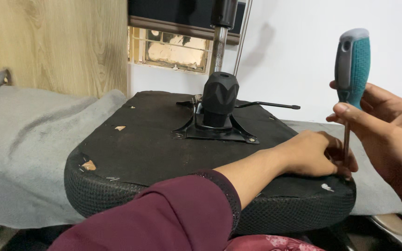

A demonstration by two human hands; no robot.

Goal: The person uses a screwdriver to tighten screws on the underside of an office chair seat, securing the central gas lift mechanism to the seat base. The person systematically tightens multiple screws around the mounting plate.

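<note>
Across the middle of the frame lies an upturned black mesh-edged chair seat with its black metal mounting plate. At right, the right hand grips a teal-and-grey-handled screwdriver upright; the left hand pinches its shaft at the seat's right edge.

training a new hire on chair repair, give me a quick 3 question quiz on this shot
1. True or false: the screwdriver stands nearly upright, tip down at the near right corner of the upturned seat.
2. Which hand grips the teal and grey handle? A. left hand B. right hand C. neither
3. Fill in: the left hand rests on the seat beside the screwdriver's ____.

Key:
1. True.
2. B, the right hand.
3. Shaft. The black mechanism plate at the seat's middle is untouched.
</note>
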